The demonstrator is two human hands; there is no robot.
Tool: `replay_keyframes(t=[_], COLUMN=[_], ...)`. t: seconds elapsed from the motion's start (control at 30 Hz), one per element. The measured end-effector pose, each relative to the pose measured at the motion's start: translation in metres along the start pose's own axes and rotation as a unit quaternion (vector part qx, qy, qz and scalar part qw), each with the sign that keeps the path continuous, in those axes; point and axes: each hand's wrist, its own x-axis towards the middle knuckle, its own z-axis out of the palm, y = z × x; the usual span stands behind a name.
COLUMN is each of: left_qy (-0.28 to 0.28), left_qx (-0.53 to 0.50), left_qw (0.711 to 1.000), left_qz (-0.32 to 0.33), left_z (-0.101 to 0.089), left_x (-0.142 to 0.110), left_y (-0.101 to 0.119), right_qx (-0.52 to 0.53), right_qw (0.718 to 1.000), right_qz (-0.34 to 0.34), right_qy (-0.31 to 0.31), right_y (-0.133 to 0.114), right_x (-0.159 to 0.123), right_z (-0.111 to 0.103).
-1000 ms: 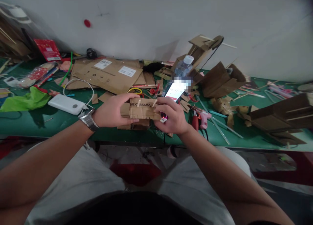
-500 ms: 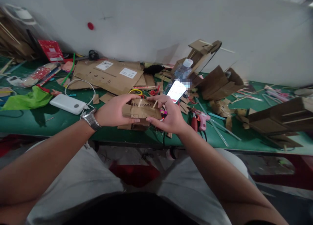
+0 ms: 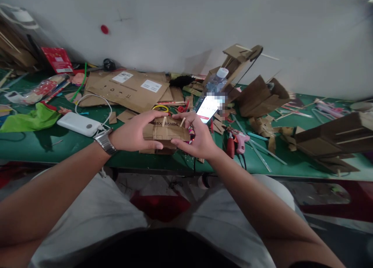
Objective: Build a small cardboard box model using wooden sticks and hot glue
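Head view: both hands meet mid-scene over the green table [image 3: 72, 153], clock centred on the cardboard piece [image 3: 170, 134]!
Cardboard piece: here it is, dead centre between the hands, print ending "85MM" facing up, two pale sticks [image 3: 164, 121] poking from its top.
Left hand [image 3: 131, 134]: in from nine o'clock, a wide C, thumb at the near edge, fingers at the far one, and it has the piece!
Right hand [image 3: 201, 138]: in from three, half-curled, thumb and fingers round the other end, holding too.
Phone [image 3: 207, 108]: lit up at two o'clock, bottle [image 3: 217, 81] behind it.
Glue gun [image 3: 241, 143]: pink, out at three.
Power bank [image 3: 79, 124]: white, at nine, cable attached.
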Motion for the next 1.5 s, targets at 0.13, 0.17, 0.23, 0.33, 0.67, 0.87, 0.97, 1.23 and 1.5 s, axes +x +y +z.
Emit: replay_keyframes(t=[0.13, 0.17, 0.23, 0.33, 0.67, 0.87, 0.97, 1.23, 1.5], left_qy=[0.001, 0.005, 0.014, 0.015, 0.006, 0.008, 0.010, 0.014, -0.003], left_qx=[-0.019, -0.031, -0.057, -0.080, -0.177, -0.252, -0.293, -0.382, -0.347], left_qw=[0.999, 0.999, 0.997, 0.994, 0.975, 0.959, 0.946, 0.914, 0.928], left_qz=[-0.026, -0.033, -0.043, -0.067, -0.135, -0.131, -0.137, -0.136, -0.138], left_z=[0.002, 0.003, 0.006, 0.007, 0.012, 0.017, 0.020, 0.029, 0.025], left_x=[0.001, 0.001, 0.002, 0.002, 0.003, 0.003, 0.002, 0.002, 0.001], left_y=[-0.003, -0.004, -0.005, -0.005, -0.006, -0.007, -0.007, -0.006, -0.007], right_qx=[0.011, 0.017, 0.027, 0.039, 0.065, 0.076, 0.082, 0.114, 0.096], right_qw=[1.000, 0.999, 0.999, 0.998, 0.994, 0.991, 0.989, 0.983, 0.986], right_qz=[-0.015, -0.015, -0.003, 0.037, 0.090, 0.109, 0.123, 0.142, 0.133], right_qy=[0.024, 0.030, 0.034, 0.028, 0.011, 0.001, 0.000, 0.016, 0.003], right_y=[0.000, -0.001, -0.001, -0.003, -0.007, -0.008, -0.009, -0.010, -0.010], right_x=[-0.003, -0.004, -0.005, -0.005, 0.001, 0.004, 0.005, 0.007, 0.006], right_z=[0.009, 0.011, 0.014, 0.016, 0.012, 0.010, 0.011, 0.014, 0.012])
